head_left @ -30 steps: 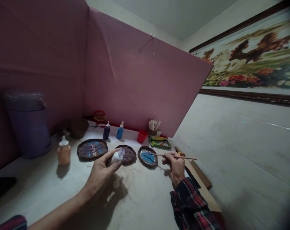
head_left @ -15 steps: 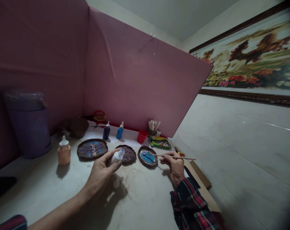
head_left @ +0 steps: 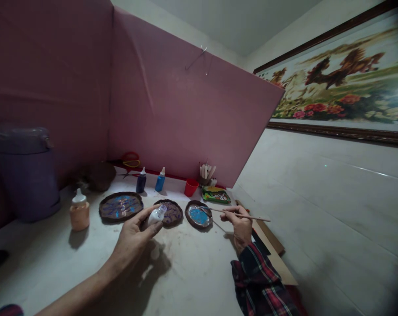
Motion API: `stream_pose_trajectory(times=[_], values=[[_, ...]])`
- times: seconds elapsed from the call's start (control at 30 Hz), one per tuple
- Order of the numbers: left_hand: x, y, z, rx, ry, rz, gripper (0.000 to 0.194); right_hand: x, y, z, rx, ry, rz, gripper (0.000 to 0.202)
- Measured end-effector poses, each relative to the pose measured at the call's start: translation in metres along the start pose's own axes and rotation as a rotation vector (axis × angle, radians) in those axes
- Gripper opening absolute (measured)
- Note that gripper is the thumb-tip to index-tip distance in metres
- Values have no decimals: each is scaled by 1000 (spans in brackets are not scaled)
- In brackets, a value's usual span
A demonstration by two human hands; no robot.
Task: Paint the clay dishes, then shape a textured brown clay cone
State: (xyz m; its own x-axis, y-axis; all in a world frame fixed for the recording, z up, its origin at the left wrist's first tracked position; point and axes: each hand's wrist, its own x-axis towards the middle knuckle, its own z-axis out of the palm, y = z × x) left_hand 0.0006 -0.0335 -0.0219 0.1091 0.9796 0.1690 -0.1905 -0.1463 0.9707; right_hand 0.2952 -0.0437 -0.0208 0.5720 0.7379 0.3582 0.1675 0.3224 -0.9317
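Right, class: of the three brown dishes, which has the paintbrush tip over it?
The rightmost dish, its middle mostly blue: the paintbrush in the right hand reaches over it. The middle dish and left dish show purple streaks, without a brush above.

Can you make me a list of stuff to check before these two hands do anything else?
1. Brush held by the right hand: ok, it is pinched in the fingers.
2. Brush tip touching the brown piece with the blue middle: cannot tell; it is over the piece, but contact is unclear.
3. White bottle held by the left hand: ok, it is in the fingers.
4. White bottle upright: not ok, it is tilted.
5. Blue bottle standing up with its nozzle on: ok.
6. Water in the red cup: cannot tell, its inside is hidden.
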Motion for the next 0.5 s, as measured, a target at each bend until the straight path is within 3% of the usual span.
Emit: stream_pose_trajectory(times=[0.5], values=[[-2,0,0,7,-5,-6,51,-2,1,1,-24,-25,3,13]])
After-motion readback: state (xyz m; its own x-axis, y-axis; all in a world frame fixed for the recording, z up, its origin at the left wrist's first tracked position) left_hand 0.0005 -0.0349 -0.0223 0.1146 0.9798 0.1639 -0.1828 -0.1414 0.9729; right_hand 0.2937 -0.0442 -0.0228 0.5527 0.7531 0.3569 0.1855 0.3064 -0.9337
